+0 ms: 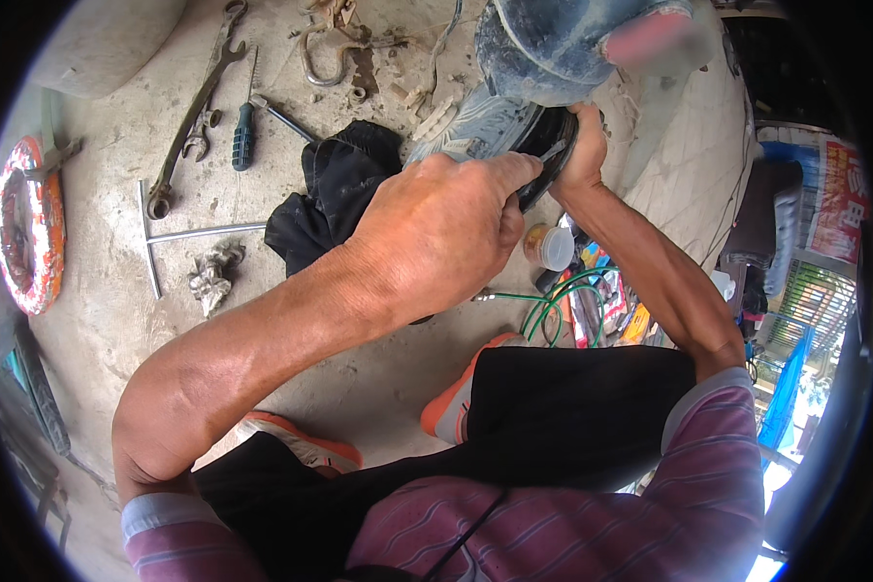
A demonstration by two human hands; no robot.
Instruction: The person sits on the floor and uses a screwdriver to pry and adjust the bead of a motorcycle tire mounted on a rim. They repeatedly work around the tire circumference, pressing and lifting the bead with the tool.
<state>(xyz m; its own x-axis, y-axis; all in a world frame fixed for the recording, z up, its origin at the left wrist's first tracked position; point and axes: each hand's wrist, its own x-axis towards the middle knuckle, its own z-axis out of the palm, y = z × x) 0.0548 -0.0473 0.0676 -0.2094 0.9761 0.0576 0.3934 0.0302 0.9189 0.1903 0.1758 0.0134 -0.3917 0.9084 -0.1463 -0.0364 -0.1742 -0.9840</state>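
Observation:
My left hand reaches over a dusty tyre with a grey patterned tread. Its fingers are curled in, and a small grey tip shows by the forefinger at the tyre's black side; the rest of what it holds is hidden. From the other side my right hand is wrapped round the black edge of the tyre, its fingertips out of sight. A dusty blue rounded body with a reddish, blurred part hangs over the tyre. Black cloth lies just left of my left hand.
Wrenches, a dark-handled screwdriver and a T-shaped metal bar lie on the concrete floor to the left. A lidded jar and green hose are near my right forearm. An orange-and-white ring is far left.

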